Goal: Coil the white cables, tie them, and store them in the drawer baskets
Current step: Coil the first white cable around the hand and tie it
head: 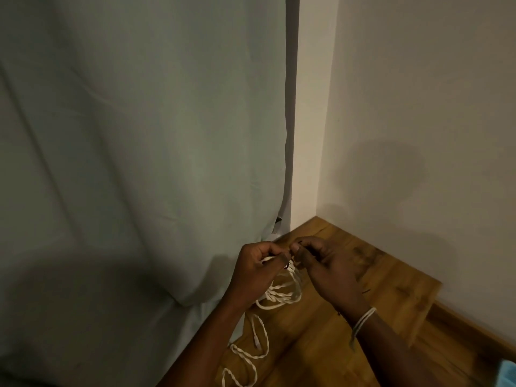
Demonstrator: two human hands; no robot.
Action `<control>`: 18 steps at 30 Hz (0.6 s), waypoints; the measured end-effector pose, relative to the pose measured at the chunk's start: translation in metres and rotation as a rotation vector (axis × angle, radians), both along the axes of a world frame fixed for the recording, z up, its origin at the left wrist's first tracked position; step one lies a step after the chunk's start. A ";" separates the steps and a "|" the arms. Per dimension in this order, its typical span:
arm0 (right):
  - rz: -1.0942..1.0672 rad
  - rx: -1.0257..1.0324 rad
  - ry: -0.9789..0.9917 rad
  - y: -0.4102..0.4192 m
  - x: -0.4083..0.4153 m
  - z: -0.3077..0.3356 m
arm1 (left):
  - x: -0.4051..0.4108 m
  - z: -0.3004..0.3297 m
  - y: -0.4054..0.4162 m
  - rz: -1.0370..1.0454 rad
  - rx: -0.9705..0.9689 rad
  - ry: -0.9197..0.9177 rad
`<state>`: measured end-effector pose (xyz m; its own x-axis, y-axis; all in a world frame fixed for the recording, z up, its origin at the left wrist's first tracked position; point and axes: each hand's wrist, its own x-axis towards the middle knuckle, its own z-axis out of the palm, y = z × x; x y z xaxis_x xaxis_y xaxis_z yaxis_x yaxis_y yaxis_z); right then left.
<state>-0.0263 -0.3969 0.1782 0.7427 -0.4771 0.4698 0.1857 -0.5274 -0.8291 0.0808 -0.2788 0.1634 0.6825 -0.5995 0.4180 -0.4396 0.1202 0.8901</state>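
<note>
A coil of white cable (284, 289) hangs between my two hands above the wooden surface (391, 289). My left hand (257, 272) grips the top of the coil with fingers closed. My right hand (326, 272) pinches a thin dark tie (300, 243) at the same spot, fingertips touching those of the left hand. More loose white cable (251, 353), twisted in pairs, trails down over the wood toward the bottom edge. A white band (363, 321) circles my right wrist. No drawer or basket is in view.
A pale green curtain (139, 163) fills the left side and drapes over the wood's left edge. A white wall (418, 107) forms a corner behind the wood. A blue object (508, 375) shows at the bottom right corner.
</note>
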 end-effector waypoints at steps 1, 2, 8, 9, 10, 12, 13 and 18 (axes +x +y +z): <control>-0.021 -0.029 0.001 0.001 0.000 0.000 | -0.001 0.001 0.000 0.002 -0.001 -0.010; -0.043 -0.049 -0.010 0.003 0.000 0.000 | -0.001 0.001 0.000 0.002 0.002 -0.019; -0.121 0.034 -0.147 0.013 -0.002 0.007 | -0.005 0.006 -0.001 -0.044 -0.009 -0.104; -0.117 0.051 -0.161 0.015 -0.003 0.007 | -0.005 0.005 0.000 -0.052 -0.013 -0.118; -0.114 0.057 -0.175 0.016 -0.005 0.008 | -0.005 0.003 0.001 -0.060 -0.010 -0.126; -0.116 0.020 -0.188 0.019 -0.010 0.007 | -0.007 -0.002 0.002 -0.067 0.009 -0.140; -0.119 -0.014 -0.180 0.020 -0.011 0.004 | -0.007 -0.005 0.003 -0.061 0.016 -0.146; -0.160 -0.021 -0.155 0.014 -0.010 0.001 | -0.017 -0.005 -0.002 -0.019 0.044 -0.126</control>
<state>-0.0362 -0.3826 0.1787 0.5760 -0.5724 0.5835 0.2228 -0.5769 -0.7858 0.0639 -0.2808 0.1580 0.6149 -0.6312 0.4727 -0.5460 0.0918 0.8327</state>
